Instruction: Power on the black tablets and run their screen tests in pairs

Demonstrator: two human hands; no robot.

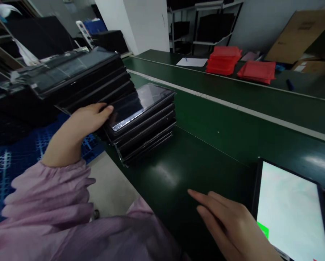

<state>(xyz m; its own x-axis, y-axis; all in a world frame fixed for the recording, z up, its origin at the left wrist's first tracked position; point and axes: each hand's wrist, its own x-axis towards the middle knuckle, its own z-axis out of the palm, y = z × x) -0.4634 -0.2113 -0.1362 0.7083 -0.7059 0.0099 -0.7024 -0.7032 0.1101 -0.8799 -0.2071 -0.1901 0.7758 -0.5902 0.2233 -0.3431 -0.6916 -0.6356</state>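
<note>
Left hand point(78, 127) grips the top glossy black rectangular tablet point(140, 103) of a stack at the dark green table point(205, 119) edge, thumb on top. Right hand point(227, 221) rests flat, fingers loosely extended, beside a lit white-screened tablet point(290, 210). Stacked black trays point(70, 72) behind hold glossy panels (2 red piles point(223, 59) lie farther back).

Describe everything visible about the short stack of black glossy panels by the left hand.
The short stack of black glossy panels holds about five flat, rectangular, tablet-like slabs, lying level and slightly staggered. The top one's glass-like face reflects light. It sits at the edge of the dark green worktop, beside a taller stack of similar black panels. The left hand rests its thumb on the top panel's corner; its other fingers are hidden.
</note>
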